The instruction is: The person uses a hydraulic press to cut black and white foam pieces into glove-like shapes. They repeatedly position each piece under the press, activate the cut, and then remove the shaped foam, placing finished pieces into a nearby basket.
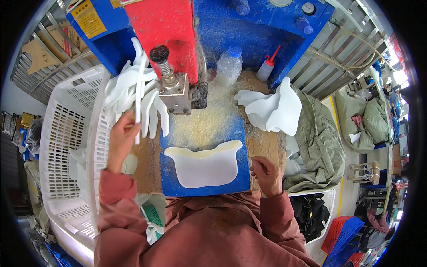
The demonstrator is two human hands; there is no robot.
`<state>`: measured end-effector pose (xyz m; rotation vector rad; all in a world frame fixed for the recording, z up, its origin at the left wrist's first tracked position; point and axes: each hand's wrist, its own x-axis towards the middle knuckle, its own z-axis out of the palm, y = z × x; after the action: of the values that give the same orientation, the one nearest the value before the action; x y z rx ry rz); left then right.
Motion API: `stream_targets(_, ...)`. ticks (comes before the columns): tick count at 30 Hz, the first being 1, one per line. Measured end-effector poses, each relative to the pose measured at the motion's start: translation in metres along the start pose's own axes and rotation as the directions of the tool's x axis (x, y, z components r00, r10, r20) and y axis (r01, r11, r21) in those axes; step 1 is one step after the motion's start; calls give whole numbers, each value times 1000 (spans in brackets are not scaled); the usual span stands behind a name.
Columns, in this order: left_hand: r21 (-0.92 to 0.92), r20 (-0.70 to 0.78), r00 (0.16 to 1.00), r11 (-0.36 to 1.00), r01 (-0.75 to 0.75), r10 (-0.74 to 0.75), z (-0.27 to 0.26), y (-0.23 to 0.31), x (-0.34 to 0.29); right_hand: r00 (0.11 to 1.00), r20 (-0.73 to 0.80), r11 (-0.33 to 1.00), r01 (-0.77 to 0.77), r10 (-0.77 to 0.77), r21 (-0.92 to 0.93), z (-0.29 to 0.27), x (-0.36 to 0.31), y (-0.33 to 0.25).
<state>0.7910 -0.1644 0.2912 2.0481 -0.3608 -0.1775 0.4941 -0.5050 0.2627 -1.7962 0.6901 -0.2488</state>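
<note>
In the head view, we see the left hand (122,135) at nine o'clock, thumb and fingers pinched on a white moulded panel (138,104) seen edge-on, beside the panel pile (121,92) at ten. At four o'clock, the right hand (266,176) is half-curled; we cannot tell whether its fingertips meet. A flared white panel (207,169) lies at six on the blue board (168,186).

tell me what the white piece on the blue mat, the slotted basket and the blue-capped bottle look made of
White piece: perhaps moulded plastic or foam, matte; it keeps a smooth, curved shape. Slotted basket: probably rigid plastic with slight sheen, given its regular slots. Blue-capped bottle: likely clear plastic, shiny and see-through.
</note>
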Motion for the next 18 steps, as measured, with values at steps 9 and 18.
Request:
stream_targets(9,370,270,888,811,-453,373,0,51,-149,946,200,945,202,-257,256,2,-7,-58)
stream_targets(18,262,399,667,619,-740,629,36,69,-152,326,945,976,-194,-28,96,20,-10,-89)
